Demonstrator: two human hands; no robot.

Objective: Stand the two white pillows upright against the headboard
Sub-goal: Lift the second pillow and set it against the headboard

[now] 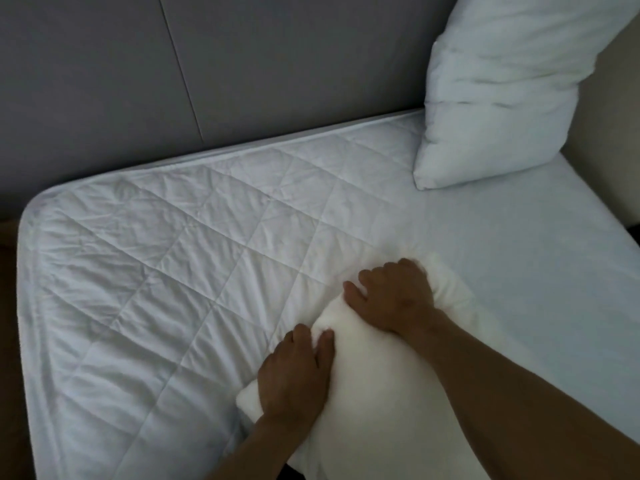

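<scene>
Head view: both hands, left hand (294,372) and right hand (394,292), fingers clenched into near pillow (377,393) at the bed's (156,271) front edge; other pillow (498,88) upright against headboard (242,64).

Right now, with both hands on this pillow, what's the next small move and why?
Probably lift the near pillow toward the grey headboard. Both the left hand and right hand grip it, while the other pillow already stands there.

Two bare human forearms in view, no sleeves visible up to the frame edge. Left hand (294,372) and right hand (393,296): no gloves, no rings, no watch or wristband on either wrist. Fingernails look short and plain where they show; light is dim, so finer detail can't be made out.
</scene>
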